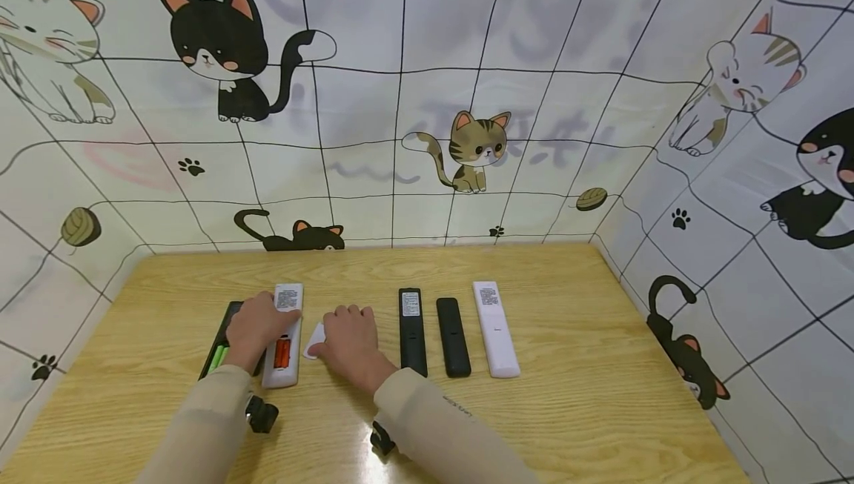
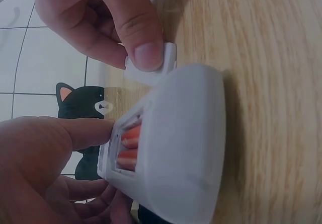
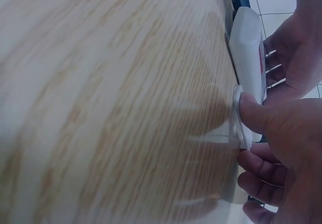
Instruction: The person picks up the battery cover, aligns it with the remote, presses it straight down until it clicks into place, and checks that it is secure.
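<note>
My left hand (image 1: 256, 327) holds a white remote control (image 1: 280, 376) by its sides, thumb on one edge and fingers on the other. The remote lies back up, its battery compartment uncovered, with two orange batteries (image 1: 282, 353) inside. Just to its right, my right hand (image 1: 351, 343) pinches a small white battery cover (image 1: 314, 339) between thumb and fingers. In the left wrist view the cover (image 2: 141, 77) is close beside the remote's end, under the right thumb. Partly hidden by the left hand is a black remote (image 1: 224, 327) with green batteries (image 1: 216, 358) showing.
Right of the hands lie a black remote with a label (image 1: 412, 336), a smaller black remote (image 1: 453, 337) and a white remote (image 1: 497, 332), side by side. The wooden table (image 1: 587, 395) meets a cat-patterned sheet (image 1: 373, 98) behind and at the sides.
</note>
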Demonstrator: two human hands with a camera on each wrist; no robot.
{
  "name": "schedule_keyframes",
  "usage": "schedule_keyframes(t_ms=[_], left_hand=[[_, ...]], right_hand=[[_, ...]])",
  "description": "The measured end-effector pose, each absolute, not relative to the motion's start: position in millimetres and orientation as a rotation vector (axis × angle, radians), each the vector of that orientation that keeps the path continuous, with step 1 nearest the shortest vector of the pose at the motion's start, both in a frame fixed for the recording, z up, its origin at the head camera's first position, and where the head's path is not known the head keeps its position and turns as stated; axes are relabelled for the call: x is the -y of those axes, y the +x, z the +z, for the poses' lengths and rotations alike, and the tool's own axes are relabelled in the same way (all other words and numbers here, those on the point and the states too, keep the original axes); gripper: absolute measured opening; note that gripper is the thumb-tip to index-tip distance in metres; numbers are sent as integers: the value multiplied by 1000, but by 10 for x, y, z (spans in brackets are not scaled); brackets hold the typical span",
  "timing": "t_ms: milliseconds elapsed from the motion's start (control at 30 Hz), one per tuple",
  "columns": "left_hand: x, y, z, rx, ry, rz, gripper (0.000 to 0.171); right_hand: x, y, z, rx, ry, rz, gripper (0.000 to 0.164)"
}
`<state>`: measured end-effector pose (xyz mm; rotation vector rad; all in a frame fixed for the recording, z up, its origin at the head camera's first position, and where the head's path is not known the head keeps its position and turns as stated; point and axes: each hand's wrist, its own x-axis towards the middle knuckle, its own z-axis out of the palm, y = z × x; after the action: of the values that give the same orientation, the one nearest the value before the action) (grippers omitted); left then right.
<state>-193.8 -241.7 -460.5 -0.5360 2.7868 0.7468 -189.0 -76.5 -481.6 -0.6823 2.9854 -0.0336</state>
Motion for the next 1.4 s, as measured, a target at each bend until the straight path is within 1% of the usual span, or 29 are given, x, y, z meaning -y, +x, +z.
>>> schedule_keyframes(t_ms=[367,600,833,1067,1400], left_hand=[[2393,-1925,-4576,-2789,-524,769,67],[2397,-1949,-4599,-2794,-512,799,71],[2389,-1942,-4583,-2780,-498,811,70],[2375,-1924,-4548,-2764,-505,818,68],[2356,-1915,-4564,-2791,-512,830,67]], right_hand=[[754,-1886,-4823,-3022,-682,-82,47],[716,-1891,-4830,-3048,-656,-147,48],[694,-1877,-4821,-3090,-707,-224,38],[668,-1793,-4706,-3111,-819,-332,23],[511,-1728,-4530,-3134,-877,-321,20]])
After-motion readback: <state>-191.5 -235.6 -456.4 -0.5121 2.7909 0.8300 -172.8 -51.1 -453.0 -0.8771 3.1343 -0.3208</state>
